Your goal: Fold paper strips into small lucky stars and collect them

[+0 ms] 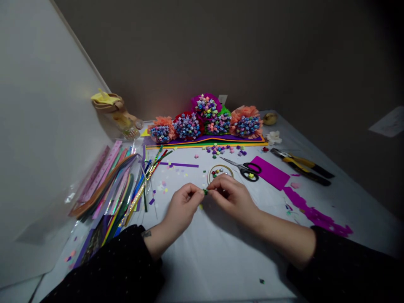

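Observation:
Both hands meet over the middle of the table around a tiny shiny green paper star (205, 192). Thumb and fingers of my left hand (187, 202) pinch it from the left. From the other side my right hand (235, 197) pinches it too; its fingertips partly cover the piece. Just beyond the right fingers lies a round gold-rimmed dish (220, 169) with several small shiny stars in it, partly hidden by that hand. Open scissors (243, 168) with black handles rest beside the dish, and a yellow star (251, 176) shows at their handles.
Paper-star bouquets (206, 122) line the back on coloured sheets. Loose stars (221, 149) lie before them. Paper strips (126, 189) are heaped left. Magenta paper (270, 172), torn magenta scraps (318, 216) and yellow-black pliers (303, 166) lie right. A green scrap (261, 281) is near the front.

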Motion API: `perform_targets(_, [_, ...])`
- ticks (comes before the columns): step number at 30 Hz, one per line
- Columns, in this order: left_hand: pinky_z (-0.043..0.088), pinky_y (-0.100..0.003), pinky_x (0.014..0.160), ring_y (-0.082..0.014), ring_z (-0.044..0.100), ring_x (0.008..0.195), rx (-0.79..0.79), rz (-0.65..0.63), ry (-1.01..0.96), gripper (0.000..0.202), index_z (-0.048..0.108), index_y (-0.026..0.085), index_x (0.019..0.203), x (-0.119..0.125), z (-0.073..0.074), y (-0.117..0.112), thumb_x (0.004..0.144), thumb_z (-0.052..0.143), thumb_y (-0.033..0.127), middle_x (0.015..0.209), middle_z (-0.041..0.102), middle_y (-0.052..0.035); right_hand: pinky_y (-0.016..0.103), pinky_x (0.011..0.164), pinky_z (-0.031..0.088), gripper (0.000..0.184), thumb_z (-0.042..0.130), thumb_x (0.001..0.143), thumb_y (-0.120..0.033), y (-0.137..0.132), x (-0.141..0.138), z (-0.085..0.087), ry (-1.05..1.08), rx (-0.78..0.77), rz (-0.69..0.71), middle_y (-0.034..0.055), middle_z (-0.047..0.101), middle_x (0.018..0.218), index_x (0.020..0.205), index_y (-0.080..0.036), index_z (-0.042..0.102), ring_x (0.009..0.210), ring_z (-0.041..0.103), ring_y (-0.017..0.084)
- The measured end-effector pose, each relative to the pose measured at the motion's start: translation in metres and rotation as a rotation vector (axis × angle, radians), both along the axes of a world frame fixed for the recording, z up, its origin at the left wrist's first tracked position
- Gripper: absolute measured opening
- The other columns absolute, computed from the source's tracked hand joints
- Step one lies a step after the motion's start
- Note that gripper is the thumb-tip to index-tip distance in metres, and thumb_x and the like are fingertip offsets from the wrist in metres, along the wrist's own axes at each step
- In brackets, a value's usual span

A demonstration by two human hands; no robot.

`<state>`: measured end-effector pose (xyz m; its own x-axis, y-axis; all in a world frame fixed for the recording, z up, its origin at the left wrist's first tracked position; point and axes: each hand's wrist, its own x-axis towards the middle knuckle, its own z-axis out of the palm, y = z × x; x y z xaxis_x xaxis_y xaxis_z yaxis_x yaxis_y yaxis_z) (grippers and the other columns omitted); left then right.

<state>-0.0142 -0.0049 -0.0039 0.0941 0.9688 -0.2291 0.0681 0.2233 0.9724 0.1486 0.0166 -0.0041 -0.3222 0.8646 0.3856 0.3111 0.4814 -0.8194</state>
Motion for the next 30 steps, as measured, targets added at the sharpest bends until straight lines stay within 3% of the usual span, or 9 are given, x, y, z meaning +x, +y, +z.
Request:
perform_targets(5, [0.024,-0.021,0.045,-0.0062,0.029,0.042,-0.004,0.013,0.016,0.022,0.048,0.018,0.068,0.0003,-0.0006,0.0005,0.078,0.055,0.035,0.046,0.037,0.0095,0.028,0.065,0.045,0.009,0.052,0.083,-0.012,-0.0022,0.0007,-0.0032,-0.021,0.129,0.028,0.0045,0.057,0.077,0.083,-0.018,0.059,0.073,0.055,0.017])
perform_targets(11, [0.023,-0.021,0.044,-0.0062,0.029,0.042,-0.013,0.020,0.017,0.022,0.050,0.018,0.067,0.0006,-0.0022,0.0011,0.077,0.056,0.036,0.046,0.037,0.0090,0.025,0.058,0.044,0.006,0.056,0.082,-0.014,-0.0029,0.0006,-0.0062,-0.050,0.178,0.005,0.0040,0.057,0.078,0.085,-0.018,0.059,0.068,0.054,0.015])
perform_targets(30, [0.022,-0.021,0.043,-0.0053,0.030,0.042,-0.016,-0.010,-0.012,0.027,0.053,0.016,0.068,-0.0009,-0.0042,0.0000,0.078,0.059,0.041,0.049,0.041,0.0077,0.026,0.061,0.042,0.006,0.054,0.081,-0.013,-0.0055,-0.0024,-0.0064,-0.026,0.123,-0.022,0.0038,0.055,0.077,0.081,-0.018,0.057,0.070,0.054,0.016])
